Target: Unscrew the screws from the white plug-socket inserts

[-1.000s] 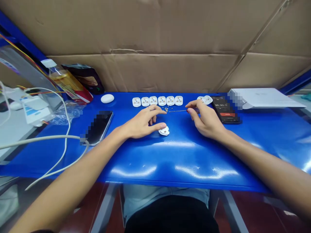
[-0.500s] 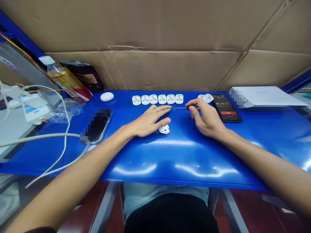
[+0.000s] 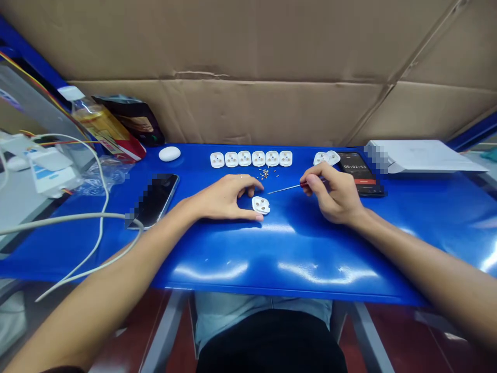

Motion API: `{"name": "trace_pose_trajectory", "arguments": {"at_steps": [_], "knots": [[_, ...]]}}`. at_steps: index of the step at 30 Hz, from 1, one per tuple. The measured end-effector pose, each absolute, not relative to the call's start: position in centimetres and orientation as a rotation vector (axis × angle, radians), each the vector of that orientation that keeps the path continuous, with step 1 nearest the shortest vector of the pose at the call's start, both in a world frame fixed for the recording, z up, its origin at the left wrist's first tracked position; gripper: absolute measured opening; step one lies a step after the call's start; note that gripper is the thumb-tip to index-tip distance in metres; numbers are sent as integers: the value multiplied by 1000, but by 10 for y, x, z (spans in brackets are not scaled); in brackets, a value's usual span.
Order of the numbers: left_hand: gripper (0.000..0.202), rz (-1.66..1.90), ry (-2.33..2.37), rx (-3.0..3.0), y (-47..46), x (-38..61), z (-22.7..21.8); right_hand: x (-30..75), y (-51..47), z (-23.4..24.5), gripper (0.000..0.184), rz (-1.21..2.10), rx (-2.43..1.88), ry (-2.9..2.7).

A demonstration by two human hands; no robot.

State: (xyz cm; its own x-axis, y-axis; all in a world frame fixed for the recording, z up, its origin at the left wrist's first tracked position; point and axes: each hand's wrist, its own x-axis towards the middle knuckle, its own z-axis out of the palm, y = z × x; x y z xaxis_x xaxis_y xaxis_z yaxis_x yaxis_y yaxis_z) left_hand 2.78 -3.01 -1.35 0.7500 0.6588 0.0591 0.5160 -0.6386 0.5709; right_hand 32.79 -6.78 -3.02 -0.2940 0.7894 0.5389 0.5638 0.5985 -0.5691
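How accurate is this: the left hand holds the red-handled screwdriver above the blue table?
Wrong hand: the head view shows the right hand, not the left hand, holding the red-handled screwdriver. The rest stands: the screwdriver is above the blue table.

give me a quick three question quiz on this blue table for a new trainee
1. What does the right hand hold?
2. True or false: the white plug sits between the thumb and fingers of the left hand.
3. How many plugs stand in the long row at the far side of the table? a) four b) six c) eight

Key: 1. a red-handled screwdriver; 2. true; 3. b
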Motion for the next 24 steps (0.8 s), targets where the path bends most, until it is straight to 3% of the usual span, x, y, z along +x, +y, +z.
{"name": "trace_pose_trajectory", "arguments": {"at_steps": [9,24], "knots": [[45,378,765,2451,-33,33,-13,326,-72,-32,19,347,-980,-2105],[39,396,706,2499,-34,33,-16,323,-70,-27,18,435,-1143,-2043]]}}
